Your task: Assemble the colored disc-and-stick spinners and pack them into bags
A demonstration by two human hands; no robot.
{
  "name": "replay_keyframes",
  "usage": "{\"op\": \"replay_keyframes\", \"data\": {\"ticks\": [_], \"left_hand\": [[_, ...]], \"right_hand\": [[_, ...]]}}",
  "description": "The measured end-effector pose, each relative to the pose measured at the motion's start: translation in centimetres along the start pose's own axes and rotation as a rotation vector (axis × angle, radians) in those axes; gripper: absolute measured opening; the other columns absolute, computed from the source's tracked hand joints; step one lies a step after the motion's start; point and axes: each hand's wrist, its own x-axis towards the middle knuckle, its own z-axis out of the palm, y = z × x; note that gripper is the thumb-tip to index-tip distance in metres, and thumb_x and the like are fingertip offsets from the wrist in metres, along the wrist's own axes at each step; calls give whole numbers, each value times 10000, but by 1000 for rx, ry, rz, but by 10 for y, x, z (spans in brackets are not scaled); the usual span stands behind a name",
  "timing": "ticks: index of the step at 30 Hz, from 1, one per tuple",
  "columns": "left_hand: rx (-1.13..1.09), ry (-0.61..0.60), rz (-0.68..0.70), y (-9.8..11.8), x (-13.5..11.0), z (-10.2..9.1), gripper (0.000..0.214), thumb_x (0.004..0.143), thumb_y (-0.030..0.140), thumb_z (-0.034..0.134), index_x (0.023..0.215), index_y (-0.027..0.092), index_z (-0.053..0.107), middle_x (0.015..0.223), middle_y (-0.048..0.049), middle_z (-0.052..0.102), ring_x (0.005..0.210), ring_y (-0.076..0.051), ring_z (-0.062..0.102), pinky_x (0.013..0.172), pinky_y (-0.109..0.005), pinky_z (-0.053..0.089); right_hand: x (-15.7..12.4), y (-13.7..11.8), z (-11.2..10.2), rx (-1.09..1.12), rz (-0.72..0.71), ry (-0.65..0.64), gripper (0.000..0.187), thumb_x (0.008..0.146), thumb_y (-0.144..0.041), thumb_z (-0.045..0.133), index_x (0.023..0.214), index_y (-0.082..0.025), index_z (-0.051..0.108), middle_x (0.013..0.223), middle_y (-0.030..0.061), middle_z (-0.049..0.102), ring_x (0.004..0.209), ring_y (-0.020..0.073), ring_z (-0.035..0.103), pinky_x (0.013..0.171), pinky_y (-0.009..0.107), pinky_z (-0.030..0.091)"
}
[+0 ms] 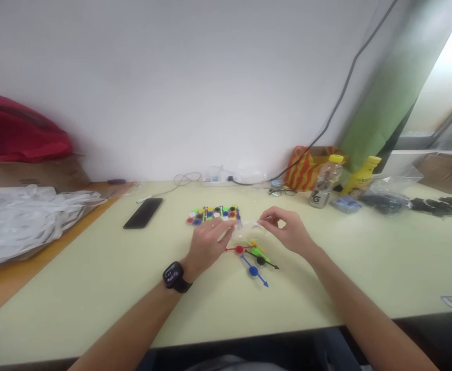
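Observation:
My right hand (285, 229) is closed, thumb and fingertips pinching a small white piece (256, 224) whose kind I cannot make out. Opposite it, my left hand (211, 238), with a black watch (175, 276) on the wrist, has its fingertips drawn together; what lies in them, if anything, is too small to name. Just beyond the left hand sits a group of small coloured round discs (210, 212). Between and below the hands lie several arrow spinners: a red one (239, 249), a black one (261, 260), a blue one (253, 271), and green and yellow ones partly overlapped.
A black phone (143, 213) lies to the left, near white strips (33, 221) heaped at the table's side. Along the wall are a power strip (218, 178), glasses (282, 191) and a striped bag (300, 167). Two bottles (325, 183) and plastic bags (384, 198) stand at the right.

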Motion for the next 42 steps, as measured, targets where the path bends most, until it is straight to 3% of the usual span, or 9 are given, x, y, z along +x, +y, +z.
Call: {"op": "replay_keyframes", "data": {"ticks": [6, 10, 14, 19, 26, 29, 33, 37, 42], "left_hand": [[37, 12, 81, 3, -1, 1, 251, 928, 142, 683, 1149, 250, 736, 978, -47, 801, 951, -233, 764, 818, -341, 581], [40, 3, 83, 5, -1, 2, 234, 928, 135, 677, 1125, 247, 737, 972, -48, 802, 948, -237, 762, 846, -356, 574], [14, -2, 61, 8, 1, -1, 206, 933, 137, 667, 1092, 246, 739, 970, -43, 803, 948, -240, 755, 838, -359, 562], [-320, -210, 38, 16, 18, -29, 341, 828, 364, 809, 1141, 246, 745, 1113, -72, 782, 1122, -298, 683, 1016, -443, 514], [-604, -341, -336, -6, 52, -70, 343, 980, 444, 622, 1235, 239, 725, 1342, -101, 689, 1273, -306, 606, 1107, -453, 460], [-642, -519, -413, -15, 52, -67, 381, 951, 453, 669, 1273, 253, 707, 1329, -92, 693, 1228, -303, 633, 1078, -452, 483], [-913, -783, -423, -12, 44, -53, 462, 905, 448, 730, 1314, 243, 662, 1206, -101, 721, 1086, -272, 691, 946, -411, 550], [-1137, -786, -601, -6, 30, -38, 350, 860, 429, 793, 1097, 191, 697, 962, -76, 742, 831, -204, 705, 762, -337, 562], [-1134, -611, -797, -4, 20, -27, 329, 826, 394, 836, 1009, 159, 695, 822, -41, 715, 719, -159, 679, 696, -294, 539]], "right_hand": [[1, 0, 14, -126, -187, 110, 102, 949, -271, 662, 854, -234, 665, 932, 71, 687, 946, 246, 635, 861, 410, 511], [0, 6, 18, -51, -54, 14, 72, 934, -281, 654, 911, -233, 606, 1025, 65, 677, 949, 225, 645, 836, 384, 545], [-2, 10, 20, 40, 128, -138, 124, 948, -310, 619, 1047, -237, 602, 889, 18, 698, 763, 178, 637, 719, 330, 554], [5, 1, 10, 141, 170, -142, 157, 924, -351, 658, 904, -198, 688, 836, 37, 716, 744, 173, 634, 683, 307, 532], [32, -25, -22, 257, 187, -407, 204, 866, -393, 749, 880, -190, 736, 874, 53, 737, 780, 175, 655, 695, 292, 533], [53, -44, -25, 195, 106, -601, 180, 879, -376, 735, 910, -200, 750, 856, 42, 743, 757, 169, 649, 673, 284, 522], [83, -66, -17, 158, -16, -767, 149, 895, -332, 713, 955, -200, 745, 913, 41, 754, 805, 170, 678, 704, 275, 525], [101, -71, -3, 25, -54, -704, 107, 872, -285, 727, 887, -185, 693, 811, 16, 714, 720, 145, 639, 611, 247, 472], [105, -58, 2, -115, -51, -575, 155, 853, -290, 747, 791, -177, 661, 687, -18, 634, 623, 118, 538, 561, 249, 392]]}}
